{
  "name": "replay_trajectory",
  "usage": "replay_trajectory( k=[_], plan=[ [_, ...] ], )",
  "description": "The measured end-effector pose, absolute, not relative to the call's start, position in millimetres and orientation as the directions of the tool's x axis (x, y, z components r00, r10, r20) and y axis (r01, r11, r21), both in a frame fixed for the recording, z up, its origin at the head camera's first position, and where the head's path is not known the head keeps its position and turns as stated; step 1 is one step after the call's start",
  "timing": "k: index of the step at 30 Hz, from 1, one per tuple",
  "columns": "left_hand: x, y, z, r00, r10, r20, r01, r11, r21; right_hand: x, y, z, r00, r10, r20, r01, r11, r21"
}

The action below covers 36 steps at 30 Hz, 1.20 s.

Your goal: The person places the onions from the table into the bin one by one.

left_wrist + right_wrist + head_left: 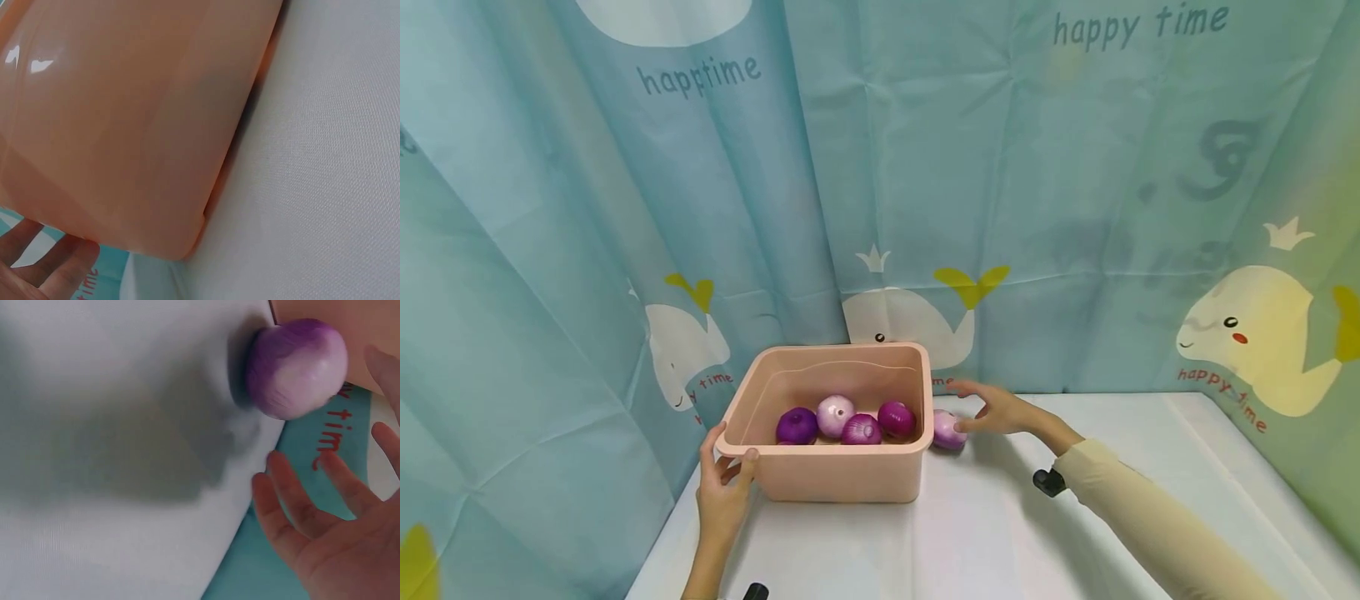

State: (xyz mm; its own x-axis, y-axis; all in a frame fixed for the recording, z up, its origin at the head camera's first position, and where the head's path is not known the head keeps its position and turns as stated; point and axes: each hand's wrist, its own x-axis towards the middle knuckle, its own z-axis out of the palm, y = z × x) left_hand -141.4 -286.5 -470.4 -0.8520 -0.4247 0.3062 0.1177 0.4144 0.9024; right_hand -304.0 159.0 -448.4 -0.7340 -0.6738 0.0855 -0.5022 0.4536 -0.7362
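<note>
A pink plastic bin (842, 477) stands on the table with several purple onions (835, 416) lying in it. At its front left corner my left hand (721, 492) grips the rim, thumb over the front edge and fingers along the side. The left wrist view shows the bin's smooth wall (125, 125) and part of those fingers (72, 269). Beside the bin's right wall, a pale purple onion (297, 369) rests on the table. My right hand (1000, 411) is spread close to this onion; in the right wrist view its fingers stand apart from it.
A white cloth covers the table (1000, 517), running to the curtain at the back. Blue-green curtain (925, 167) with whale prints hangs behind and at both sides, close behind the bin.
</note>
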Motion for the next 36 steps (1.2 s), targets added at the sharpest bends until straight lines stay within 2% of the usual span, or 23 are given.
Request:
replay_trajectory(
  k=[7, 15, 36],
  plan=[
    [-141.4, -286.3, -470.1, -0.844, -0.428, 0.322, 0.119, 0.436, 0.892, -304.2, 152.3, -456.2, -0.713, -0.701, -0.015, -0.477, 0.501, -0.722],
    [-143.3, -288.2, -472.4, -0.85, -0.43, 0.306, 0.103, 0.433, 0.895, -307.5, 142.8, -463.7, -0.673, -0.739, -0.005, -0.53, 0.487, -0.694],
    [-141.8, -286.5, -471.1, -0.85, -0.424, 0.312, 0.115, 0.429, 0.896, -304.7, 145.0, -467.3, -0.709, -0.705, -0.02, -0.486, 0.509, -0.711]
  ],
)
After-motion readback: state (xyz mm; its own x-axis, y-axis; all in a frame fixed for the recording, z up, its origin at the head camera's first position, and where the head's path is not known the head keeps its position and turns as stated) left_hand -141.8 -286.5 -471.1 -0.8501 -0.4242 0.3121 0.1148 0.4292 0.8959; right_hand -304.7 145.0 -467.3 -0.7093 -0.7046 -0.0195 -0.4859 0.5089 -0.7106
